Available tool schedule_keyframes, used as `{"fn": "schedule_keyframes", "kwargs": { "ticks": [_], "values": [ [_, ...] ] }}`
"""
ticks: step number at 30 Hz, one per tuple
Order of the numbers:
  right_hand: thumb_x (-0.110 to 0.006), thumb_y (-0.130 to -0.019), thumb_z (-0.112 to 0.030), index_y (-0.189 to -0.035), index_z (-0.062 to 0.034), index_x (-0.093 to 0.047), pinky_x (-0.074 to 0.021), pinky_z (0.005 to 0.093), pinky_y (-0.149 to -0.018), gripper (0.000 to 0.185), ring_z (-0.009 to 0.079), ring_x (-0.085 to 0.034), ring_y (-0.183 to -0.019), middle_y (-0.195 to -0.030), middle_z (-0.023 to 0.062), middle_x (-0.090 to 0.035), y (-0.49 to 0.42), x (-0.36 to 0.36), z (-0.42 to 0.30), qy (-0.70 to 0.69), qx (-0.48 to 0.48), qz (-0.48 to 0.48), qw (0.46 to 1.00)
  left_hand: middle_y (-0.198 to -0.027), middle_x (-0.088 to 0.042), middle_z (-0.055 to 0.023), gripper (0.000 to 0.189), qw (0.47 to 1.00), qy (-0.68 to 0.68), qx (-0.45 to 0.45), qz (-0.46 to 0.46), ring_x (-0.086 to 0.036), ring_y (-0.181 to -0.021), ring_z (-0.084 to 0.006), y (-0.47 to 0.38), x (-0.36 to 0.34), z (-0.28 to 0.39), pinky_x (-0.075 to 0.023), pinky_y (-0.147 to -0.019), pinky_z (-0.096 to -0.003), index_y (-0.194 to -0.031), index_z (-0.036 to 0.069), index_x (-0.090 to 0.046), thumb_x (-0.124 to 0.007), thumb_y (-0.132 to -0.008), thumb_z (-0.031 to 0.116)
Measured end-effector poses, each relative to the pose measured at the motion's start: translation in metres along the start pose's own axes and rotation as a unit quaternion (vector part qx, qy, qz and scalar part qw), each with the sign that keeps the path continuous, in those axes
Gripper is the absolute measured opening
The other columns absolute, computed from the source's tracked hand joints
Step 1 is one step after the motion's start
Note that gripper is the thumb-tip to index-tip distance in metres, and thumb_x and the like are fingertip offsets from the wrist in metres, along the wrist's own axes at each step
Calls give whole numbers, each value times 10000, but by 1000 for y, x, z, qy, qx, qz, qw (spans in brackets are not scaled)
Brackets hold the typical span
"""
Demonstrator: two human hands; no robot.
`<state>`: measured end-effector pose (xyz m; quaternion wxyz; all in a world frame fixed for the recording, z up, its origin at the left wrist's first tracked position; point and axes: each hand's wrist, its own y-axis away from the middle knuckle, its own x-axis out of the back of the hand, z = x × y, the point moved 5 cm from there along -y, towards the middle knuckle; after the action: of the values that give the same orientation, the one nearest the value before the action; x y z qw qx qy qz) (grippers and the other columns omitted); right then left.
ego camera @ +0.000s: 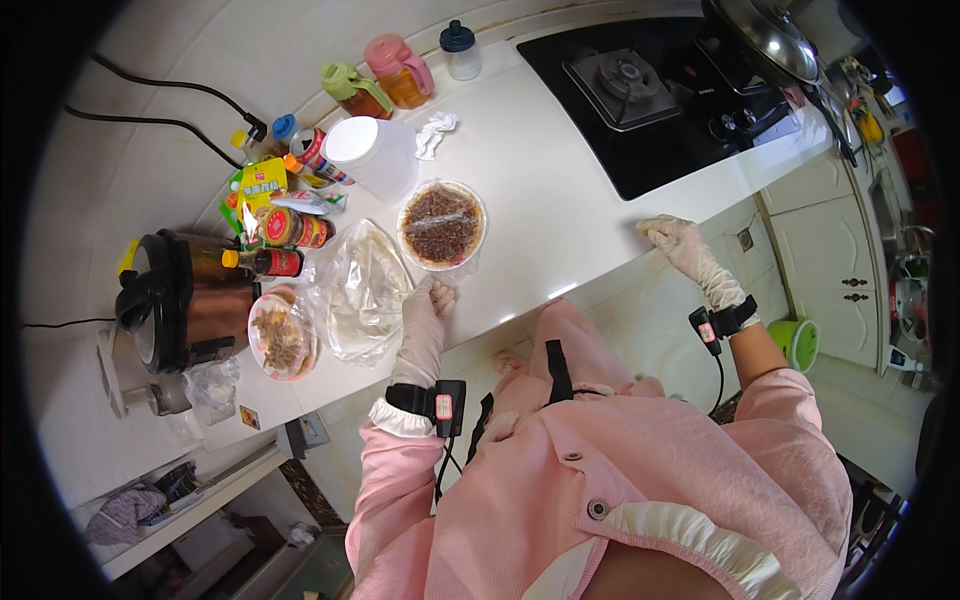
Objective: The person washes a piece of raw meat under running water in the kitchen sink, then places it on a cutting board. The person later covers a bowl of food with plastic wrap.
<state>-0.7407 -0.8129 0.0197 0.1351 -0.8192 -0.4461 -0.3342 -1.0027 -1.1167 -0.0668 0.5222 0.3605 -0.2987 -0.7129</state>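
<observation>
A round bowl (442, 225) of dark brown food bits sits on the counter with clear plastic film over it. My left hand (427, 311), in a thin whitish glove, has its fingers curled at the bowl's near rim, beside the film's edge. Whether it pinches the film is hidden. Left of that hand lies a crumpled clear plastic bag (360, 292). My right hand (671, 234), gloved too, rests loosely curled at the counter's front edge, below the gas hob (630, 90); nothing shows in it. A second bowl (283, 334) with pale brown food stands past the bag.
An electric pressure cooker (195, 300) stands at the far left. Sauce bottles (270, 262), a seasoning jar (296, 227) and a translucent plastic tub (379, 161) line the back. Pink (399, 71) and green (356, 90) pitchers stand by the wall. A lidded wok (765, 41) occupies the hob's right side.
</observation>
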Motion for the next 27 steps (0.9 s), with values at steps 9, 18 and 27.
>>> {"fn": "schedule_keyframes", "kwargs": {
  "ticks": [9, 18, 27],
  "values": [
    [-522, -852, -191, -1004, -21, -620, -479, 260, -698, 248, 145, -585, -766, -923, 90, -615, 13, 5, 2, -17, -64, 2, 998, -1214, -452, -201, 358, 968, 191, 13, -164, -421, -1161, -273, -10, -23, -19, -358, -983, -402, -1157, -51, -411, -500, -847, 104],
    [-516, -843, -165, -1009, -21, -610, -469, 265, -689, 239, 140, -579, -711, -882, 87, -620, 57, 58, 27, -15, -141, 79, 987, -1191, -478, -183, 334, 972, 85, 98, -197, -429, -1149, -251, 10, 3, -13, -365, -970, -369, -1133, -57, -467, -499, -836, 92],
    [-538, -854, -197, -988, 5, -606, -448, 245, -710, 252, 112, -548, -727, -851, 54, -619, 186, 142, 55, -33, -188, 211, 959, -1036, -498, -111, 363, 955, -55, -13, -292, -479, -845, -139, 104, 35, 46, -411, -783, -277, -1174, -53, -420, -451, -896, 178]
  ]
}}
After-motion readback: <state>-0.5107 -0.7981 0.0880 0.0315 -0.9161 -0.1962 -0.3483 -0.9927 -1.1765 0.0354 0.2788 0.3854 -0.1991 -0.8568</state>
